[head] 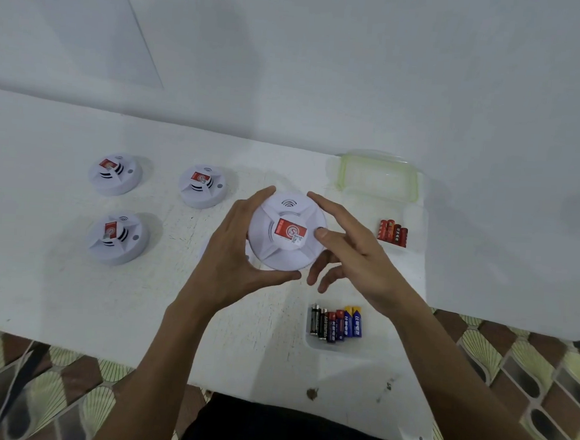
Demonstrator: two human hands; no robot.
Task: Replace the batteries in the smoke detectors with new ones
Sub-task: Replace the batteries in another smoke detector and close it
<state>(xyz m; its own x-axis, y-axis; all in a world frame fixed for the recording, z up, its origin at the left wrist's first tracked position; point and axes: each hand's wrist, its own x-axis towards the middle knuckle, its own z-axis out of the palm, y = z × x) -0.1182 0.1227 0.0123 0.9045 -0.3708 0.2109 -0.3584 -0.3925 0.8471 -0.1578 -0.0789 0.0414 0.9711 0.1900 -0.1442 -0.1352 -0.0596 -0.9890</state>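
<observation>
A white round smoke detector [286, 233] with a red label is lifted above the middle of the white table [71, 290]. My left hand [238, 250] grips its left rim, thumb under the near edge. My right hand [351, 255] holds its right side, index finger along the far rim and thumb on its top face. Three more detectors stand to the left: one [115, 174] at the far left, one [202, 185] beside it, one [118, 237] nearer. Red batteries [392, 232] lie in a clear tray to the right. Black, red and blue batteries [336, 322] lie in a nearer tray.
A clear container with a green rim [379, 176] stands at the table's far right, against the white wall. A sheet of paper [73, 15] hangs on the wall at the upper left. Patterned floor tiles [529, 367] show past the table's right and near edges.
</observation>
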